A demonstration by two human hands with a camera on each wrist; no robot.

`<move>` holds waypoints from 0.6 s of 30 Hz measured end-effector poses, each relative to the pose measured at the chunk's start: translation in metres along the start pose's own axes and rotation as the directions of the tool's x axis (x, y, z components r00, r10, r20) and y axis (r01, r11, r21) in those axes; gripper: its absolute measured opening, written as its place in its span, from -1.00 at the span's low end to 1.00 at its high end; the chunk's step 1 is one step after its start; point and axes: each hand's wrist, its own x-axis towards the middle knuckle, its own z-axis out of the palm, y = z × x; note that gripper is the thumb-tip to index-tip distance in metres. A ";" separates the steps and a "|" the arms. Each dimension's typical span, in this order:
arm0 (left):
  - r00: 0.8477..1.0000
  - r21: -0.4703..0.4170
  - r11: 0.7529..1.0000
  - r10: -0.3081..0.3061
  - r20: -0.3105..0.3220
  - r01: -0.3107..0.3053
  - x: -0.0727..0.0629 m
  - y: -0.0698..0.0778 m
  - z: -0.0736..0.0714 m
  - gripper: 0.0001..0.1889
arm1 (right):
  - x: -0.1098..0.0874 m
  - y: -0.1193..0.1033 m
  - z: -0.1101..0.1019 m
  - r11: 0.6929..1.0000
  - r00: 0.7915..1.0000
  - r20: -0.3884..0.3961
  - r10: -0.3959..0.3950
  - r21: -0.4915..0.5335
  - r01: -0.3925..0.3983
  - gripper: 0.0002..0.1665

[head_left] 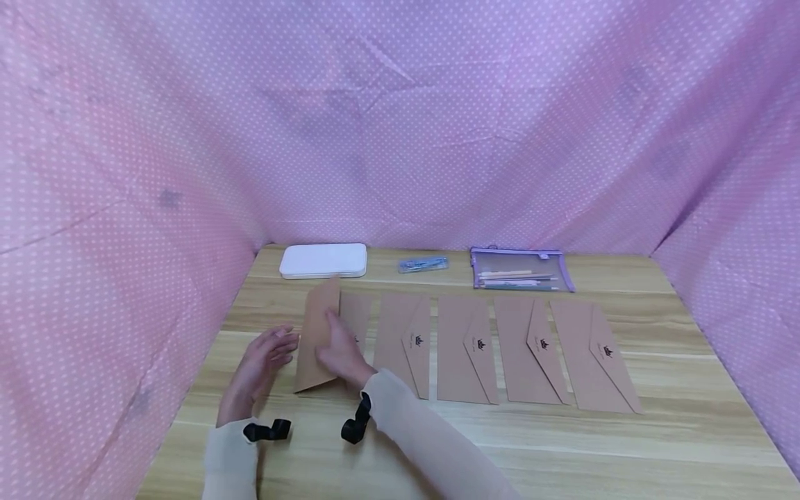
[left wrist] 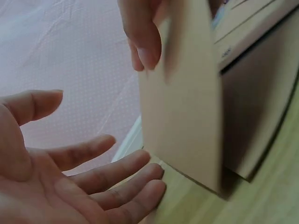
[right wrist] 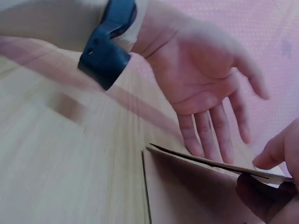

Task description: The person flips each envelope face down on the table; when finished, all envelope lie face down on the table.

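A brown kraft envelope (head_left: 314,340) is raised and tilted at the left end of a row of envelopes. My right hand (head_left: 342,353) pinches it, with the thumb on one face and fingers on the other in the right wrist view. To its left, my left hand (head_left: 265,355) is held with fingers spread and palm turned toward the envelope, holding nothing. In the left wrist view the fingertips of my left hand (left wrist: 88,182) come close to the envelope's lower part; whether they touch it I cannot tell. Another envelope (head_left: 357,312) lies partly hidden beneath the raised one.
Several kraft envelopes with crown prints, such as one with its flap edge lifted slightly (head_left: 519,347), lie rightward in a row. Behind them are a white case (head_left: 323,260), a small clear blue pack (head_left: 423,264) and a purple-edged mesh pouch (head_left: 523,267) with pens. Pink dotted cloth (head_left: 400,139) surrounds the table.
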 end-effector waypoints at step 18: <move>0.984 -0.393 0.905 0.175 -0.005 -0.163 -0.020 -0.015 0.010 -0.69 | 0.003 -0.002 -0.013 0.981 0.997 -0.077 -0.024 0.189 0.039 0.02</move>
